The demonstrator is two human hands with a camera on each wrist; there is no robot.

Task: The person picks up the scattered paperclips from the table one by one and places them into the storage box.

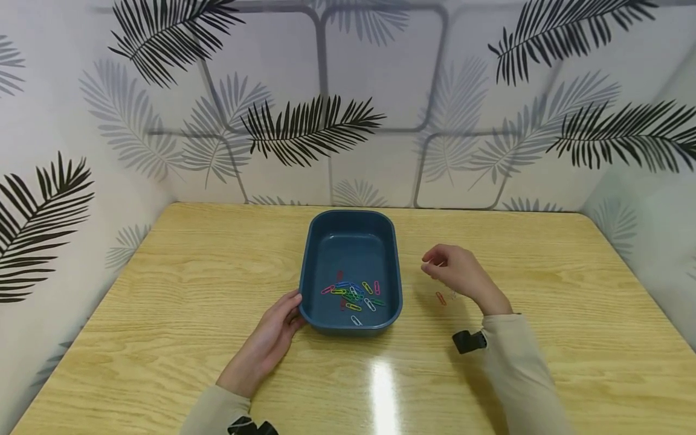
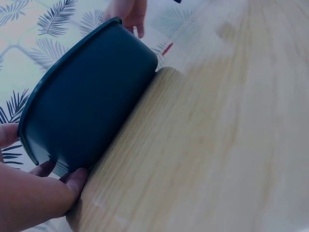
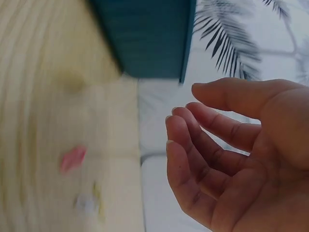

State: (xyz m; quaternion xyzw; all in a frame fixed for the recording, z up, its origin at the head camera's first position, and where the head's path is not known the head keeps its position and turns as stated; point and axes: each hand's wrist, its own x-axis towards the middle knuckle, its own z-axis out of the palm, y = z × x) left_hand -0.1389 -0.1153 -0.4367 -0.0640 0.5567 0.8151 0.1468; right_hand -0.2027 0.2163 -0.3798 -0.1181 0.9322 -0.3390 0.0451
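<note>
A dark blue plastic tray (image 1: 350, 257) stands on the wooden table, with several paper clips (image 1: 353, 296) in white, yellow, green, blue, pink and red scattered over its floor. My left hand (image 1: 274, 332) grips the tray's near left corner; in the left wrist view its thumb is by the rim and its fingertips (image 2: 77, 180) are low on the wall. To the right of the tray, my right hand (image 1: 459, 275) hovers above the table, its fingers loosely bent and holding nothing in the right wrist view. Below it lie a red paper clip (image 1: 441, 298) and a pale paper clip (image 1: 453, 295).
The light wooden table (image 1: 217, 254) reaches back to a wall (image 1: 380, 169) with a leaf pattern. A black strap piece (image 1: 469, 342) sits at the right cuff, another (image 1: 251, 426) at the left. Glare shows on the near tabletop.
</note>
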